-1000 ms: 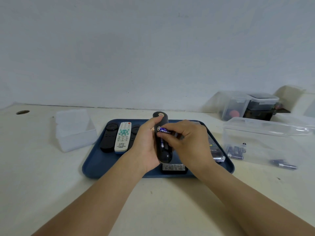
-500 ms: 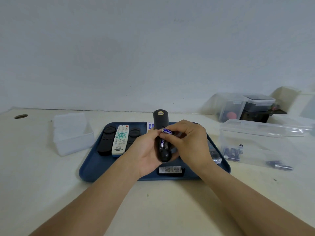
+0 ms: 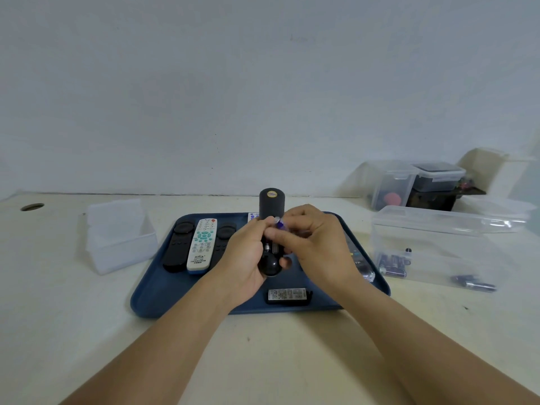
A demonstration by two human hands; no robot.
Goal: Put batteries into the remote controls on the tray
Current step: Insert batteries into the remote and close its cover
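Leftmost on the table point(image 3: 58, 287) sits a clear plastic box point(image 3: 119, 235), just beside the blue tray point(image 3: 163, 293). Then, on the tray's left part, a white remote point(image 3: 202, 244) lies between two black remotes point(image 3: 177, 247) point(image 3: 223, 235). Above the tray's middle, the left hand point(image 3: 244, 258) grips a black remote point(image 3: 271, 211), back side up and battery slot open. The right hand point(image 3: 318, 247) pinches a blue battery point(image 3: 279, 223) at that slot, its tip against the remote. Below them a black cover point(image 3: 287, 296) with a label lies on the tray. Farther right stands a clear bin point(image 3: 438, 247) holding more batteries point(image 3: 393, 264).
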